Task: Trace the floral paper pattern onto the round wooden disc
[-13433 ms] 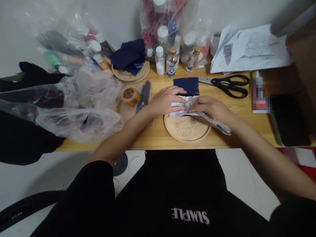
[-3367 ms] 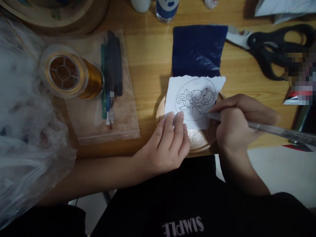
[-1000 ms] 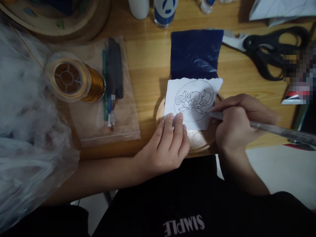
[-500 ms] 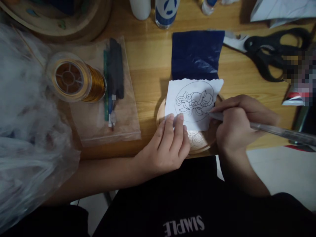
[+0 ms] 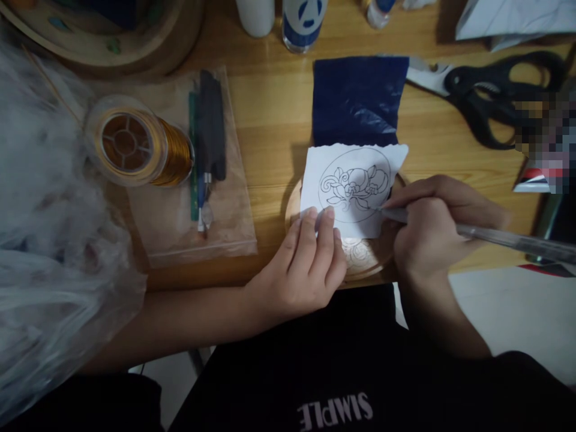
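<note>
A white paper [image 5: 315, 174] with a line drawing of flowers inside a circle lies over a round wooden board [image 5: 293, 207]. Below the paper's lower edge, part of another line pattern shows on the board. My left hand [image 5: 310, 264] rests with its fingers stretched out over the paper's lower left, pressing it. In my right hand [image 5: 432, 228] is a grey pen [image 5: 508, 237], gripped near its tip, which is at the lower right of the drawn circle. A dark blue sheet [image 5: 360, 96], perhaps carbon paper, sticks out beyond the paper's far edge.
Black-handled scissors [image 5: 486, 90] lie at the right. To the left are a spool of gold thread [image 5: 173, 153], a clear bag [image 5: 238, 210] with slim tools on it, and crumpled plastic [image 5: 58, 240]. Bottles [image 5: 303, 27] and a round wooden tray [image 5: 180, 42] stand at the back.
The pen tip and right hand have shifted very slightly at the drawing's lower right. My left hand and the paper stay where they were.
</note>
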A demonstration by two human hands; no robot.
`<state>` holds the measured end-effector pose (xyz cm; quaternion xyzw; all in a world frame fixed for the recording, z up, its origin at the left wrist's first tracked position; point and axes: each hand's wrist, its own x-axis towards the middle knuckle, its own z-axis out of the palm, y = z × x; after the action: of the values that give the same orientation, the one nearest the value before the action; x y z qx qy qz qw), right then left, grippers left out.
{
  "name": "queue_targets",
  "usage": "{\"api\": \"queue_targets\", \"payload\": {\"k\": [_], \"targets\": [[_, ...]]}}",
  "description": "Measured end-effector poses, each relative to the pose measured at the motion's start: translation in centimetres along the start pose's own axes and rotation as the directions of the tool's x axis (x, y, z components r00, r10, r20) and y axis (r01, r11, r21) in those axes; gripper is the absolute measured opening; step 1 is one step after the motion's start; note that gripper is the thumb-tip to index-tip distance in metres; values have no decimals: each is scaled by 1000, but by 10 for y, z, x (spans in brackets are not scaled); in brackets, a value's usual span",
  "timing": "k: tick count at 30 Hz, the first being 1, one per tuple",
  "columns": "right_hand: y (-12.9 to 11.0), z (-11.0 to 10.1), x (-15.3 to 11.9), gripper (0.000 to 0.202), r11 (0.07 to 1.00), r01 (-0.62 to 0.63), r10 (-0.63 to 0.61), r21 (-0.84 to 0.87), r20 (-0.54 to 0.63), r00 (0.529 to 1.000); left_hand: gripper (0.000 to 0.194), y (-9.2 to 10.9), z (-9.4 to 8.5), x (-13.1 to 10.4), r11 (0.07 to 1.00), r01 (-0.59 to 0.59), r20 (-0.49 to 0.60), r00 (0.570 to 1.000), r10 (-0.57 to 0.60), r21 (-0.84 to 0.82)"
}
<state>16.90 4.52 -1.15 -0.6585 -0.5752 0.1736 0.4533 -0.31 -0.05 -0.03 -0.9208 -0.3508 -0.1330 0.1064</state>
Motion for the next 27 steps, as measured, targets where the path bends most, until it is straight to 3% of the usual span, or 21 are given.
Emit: {"api": "queue_targets", "payload": {"k": [27], "targets": [[2,0,-1,31,1000,5,-6,21,9,1000,28,1,-1,0,1000,11,9,1000,-11,2]]}}
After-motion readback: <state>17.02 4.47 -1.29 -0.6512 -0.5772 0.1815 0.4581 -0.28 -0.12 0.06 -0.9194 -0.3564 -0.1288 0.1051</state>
